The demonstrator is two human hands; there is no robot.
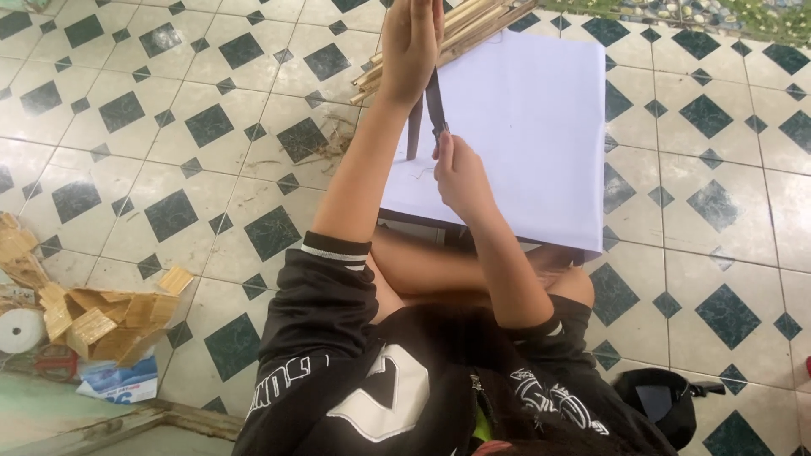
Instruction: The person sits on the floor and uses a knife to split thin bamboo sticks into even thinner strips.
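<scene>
My left hand (411,42) is raised over a white board (532,127), its fingers closed around the top of a thin stick (415,131) that stands upright on the board. My right hand (460,173) sits lower and closer to me. It grips the handle end of a dark, narrow blade (437,101) that points up towards my left hand. The blade's tip is hidden by my left hand. The board rests across my lap.
A bundle of pale bamboo sticks (448,34) lies under the board's far left corner. Flat bamboo offcuts (101,317), a white tape roll (19,329) and a printed box (118,380) lie at the left. A black bag (663,401) sits at the lower right on the tiled floor (211,127).
</scene>
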